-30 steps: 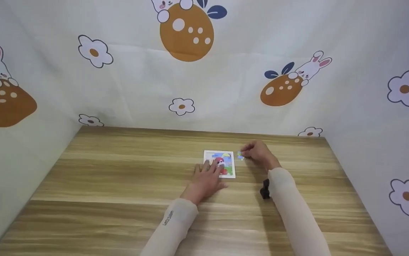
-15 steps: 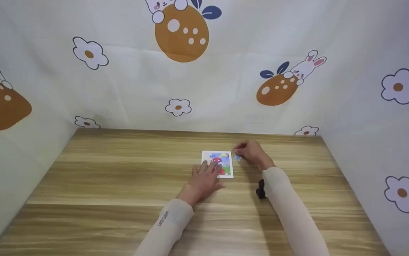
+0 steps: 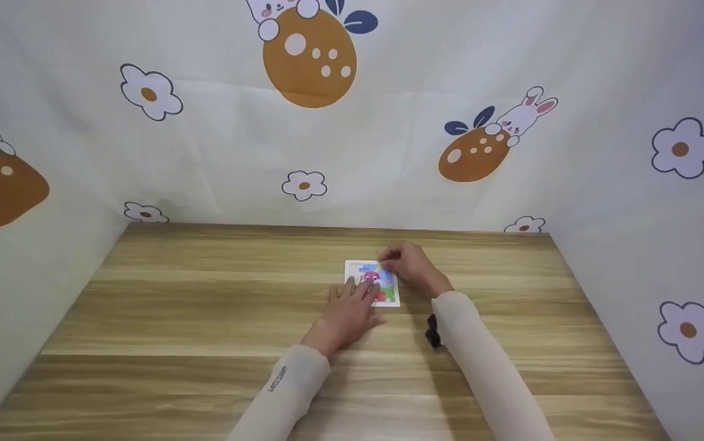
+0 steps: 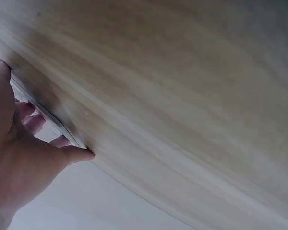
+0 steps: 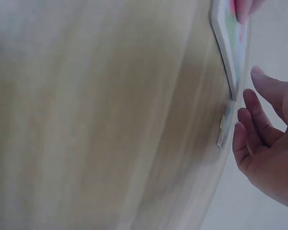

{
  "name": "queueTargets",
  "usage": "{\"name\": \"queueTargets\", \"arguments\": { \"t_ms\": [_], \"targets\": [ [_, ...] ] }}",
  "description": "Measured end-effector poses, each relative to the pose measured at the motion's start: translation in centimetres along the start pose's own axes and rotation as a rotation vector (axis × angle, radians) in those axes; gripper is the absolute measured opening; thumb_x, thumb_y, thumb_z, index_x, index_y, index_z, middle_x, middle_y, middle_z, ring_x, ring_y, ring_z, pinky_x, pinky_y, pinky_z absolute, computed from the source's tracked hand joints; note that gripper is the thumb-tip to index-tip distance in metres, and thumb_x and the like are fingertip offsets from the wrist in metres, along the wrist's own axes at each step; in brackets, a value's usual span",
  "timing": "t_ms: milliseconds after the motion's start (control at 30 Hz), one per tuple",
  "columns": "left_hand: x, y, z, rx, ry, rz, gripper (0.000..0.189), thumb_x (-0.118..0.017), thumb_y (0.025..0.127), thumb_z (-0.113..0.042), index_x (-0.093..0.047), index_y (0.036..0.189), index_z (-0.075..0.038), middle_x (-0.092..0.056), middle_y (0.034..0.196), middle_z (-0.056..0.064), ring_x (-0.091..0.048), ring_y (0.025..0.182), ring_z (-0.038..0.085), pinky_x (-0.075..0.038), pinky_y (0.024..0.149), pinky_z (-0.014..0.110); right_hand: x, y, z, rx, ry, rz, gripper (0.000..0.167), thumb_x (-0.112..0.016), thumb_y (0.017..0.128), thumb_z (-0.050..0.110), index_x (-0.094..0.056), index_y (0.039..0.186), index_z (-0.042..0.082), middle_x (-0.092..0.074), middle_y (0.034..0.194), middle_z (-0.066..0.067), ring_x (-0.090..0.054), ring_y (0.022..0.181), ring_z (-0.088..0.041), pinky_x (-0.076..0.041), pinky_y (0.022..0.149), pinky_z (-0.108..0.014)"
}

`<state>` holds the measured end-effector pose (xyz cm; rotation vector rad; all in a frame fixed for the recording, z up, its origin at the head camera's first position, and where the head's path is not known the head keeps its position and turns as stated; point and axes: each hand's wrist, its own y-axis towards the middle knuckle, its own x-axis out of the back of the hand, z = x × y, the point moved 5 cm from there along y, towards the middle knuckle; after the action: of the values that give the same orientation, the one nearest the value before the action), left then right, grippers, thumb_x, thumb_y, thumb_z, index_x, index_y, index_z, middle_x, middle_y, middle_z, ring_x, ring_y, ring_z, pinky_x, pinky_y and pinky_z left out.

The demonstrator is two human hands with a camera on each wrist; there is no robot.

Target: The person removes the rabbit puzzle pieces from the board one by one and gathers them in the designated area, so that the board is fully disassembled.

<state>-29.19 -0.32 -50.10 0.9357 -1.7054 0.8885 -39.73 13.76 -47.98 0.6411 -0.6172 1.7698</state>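
Observation:
A small square picture puzzle (image 3: 391, 301) in a white frame lies on the table, showing a red cartoon figure on blue and green. My left hand (image 3: 343, 318) rests on its lower left part with spread fingers; in the left wrist view a thumb (image 4: 79, 154) touches down at the frame's edge. Over the upper right corner of the puzzle is my right hand (image 3: 414, 268), fingertips close above it. The right wrist view shows its fingers loosely bent, with thumb and fingers apart. Beside the frame's corner lies a loose puzzle piece (image 5: 224, 129), hidden under the hand in the head view.
The wood-grain table (image 3: 205, 318) ends at a pale cloth backdrop (image 3: 223, 135) printed with rabbits, orange fruit and flowers, which also closes off both sides. A small black device (image 3: 432, 331) sits at the right wrist.
My right hand has moved left, from beside the loose puzzle piece to over the puzzle's upper right corner, and now covers the piece. My left hand stays on the puzzle. The head view shifts slightly.

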Motion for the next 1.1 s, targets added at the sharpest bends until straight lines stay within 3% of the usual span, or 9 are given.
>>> {"name": "queueTargets", "arguments": {
  "t_ms": [100, 467, 667, 833, 1100],
  "targets": [
    [0.1, -0.1, -0.1, -0.006, -0.002, -0.003, 0.070, -0.046, 0.102, -0.054, -0.031, 0.158, -0.015, -0.026, 0.167, 0.007, -0.021, 0.154, 0.042, -0.021, 0.119, 0.069, -0.6, 0.1, 0.1, 0.011, -0.016, 0.016, 0.012, -0.067, 0.096, 0.010, -0.077, 0.103, 0.010, -0.075, 0.105, -0.006, -0.066, 0.102, -0.020, -0.054, 0.098, -0.038],
    [1.3, 0.3, -1.7, 0.046, 0.116, -0.027, 0.069, -0.053, 0.099, -0.054, -0.043, 0.150, -0.009, -0.039, 0.158, 0.011, -0.037, 0.143, 0.039, -0.036, 0.107, 0.070, -1.2, 0.1, 0.9, -0.003, 0.049, 0.017, 0.018, -0.062, 0.095, -0.001, -0.076, 0.104, 0.005, -0.074, 0.110, -0.010, -0.065, 0.107, -0.023, -0.054, 0.098, -0.039],
    [0.6, 0.6, -2.3, 0.045, 0.077, -0.048, 0.066, -0.049, 0.101, -0.052, -0.040, 0.153, -0.012, -0.034, 0.163, 0.008, -0.030, 0.149, 0.040, -0.029, 0.112, 0.073, -1.3, 0.1, 1.0, -0.037, 0.071, 0.033, 0.021, -0.060, 0.096, -0.001, -0.076, 0.106, 0.007, -0.074, 0.114, -0.009, -0.065, 0.113, -0.025, -0.052, 0.103, -0.042],
    [0.6, 0.9, -2.3, 0.035, 0.105, -0.035, 0.066, -0.047, 0.101, -0.054, -0.038, 0.155, -0.016, -0.032, 0.165, 0.002, -0.030, 0.151, 0.039, -0.031, 0.113, 0.071, -1.0, 0.0, 0.8, -0.067, 0.102, 0.036, 0.022, -0.061, 0.096, -0.001, -0.077, 0.106, 0.009, -0.074, 0.113, -0.008, -0.065, 0.112, -0.025, -0.052, 0.103, -0.042],
    [0.7, 1.3, -2.3, 0.045, 0.150, -0.019, 0.068, -0.045, 0.101, -0.056, -0.035, 0.156, -0.016, -0.031, 0.165, 0.002, -0.030, 0.151, 0.036, -0.034, 0.112, 0.068, -0.9, 0.4, 1.1, -0.016, 0.054, 0.025, 0.028, -0.054, 0.093, -0.009, -0.078, 0.099, 0.004, -0.076, 0.109, -0.010, -0.066, 0.110, -0.026, -0.052, 0.101, -0.042]
  ]
}}
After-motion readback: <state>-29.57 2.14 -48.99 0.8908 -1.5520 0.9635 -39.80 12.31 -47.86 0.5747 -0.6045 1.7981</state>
